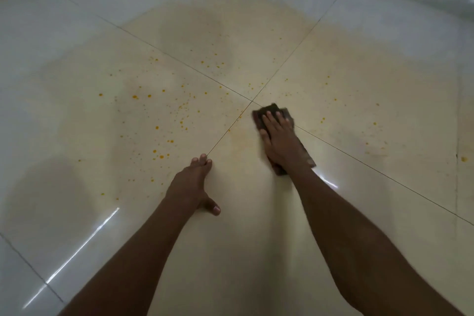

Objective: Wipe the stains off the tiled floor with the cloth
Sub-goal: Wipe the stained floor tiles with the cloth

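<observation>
Flat and wide, that is the grip on both sides: the right hand (278,136) lies palm down on the dark cloth (272,113), fingers straight and spread, pressing it onto the tiled floor (359,100) without curling round it. Cloth sits just right of the point where four tiles meet, its far end poking out beyond the fingertips and a corner showing under the wrist. Over on the other side, the left hand (192,182) is planted on the floor too, fingers straight and close together, thumb splayed toward the right, holding nothing. Orange stains (156,127) speckle the tile ahead of that left hand, thick to the left of the grout line, with a scatter on the far tile and a few lone spots off to the right of the cloth. Streaks of light glint on the glossy tiles near both forearms.
</observation>
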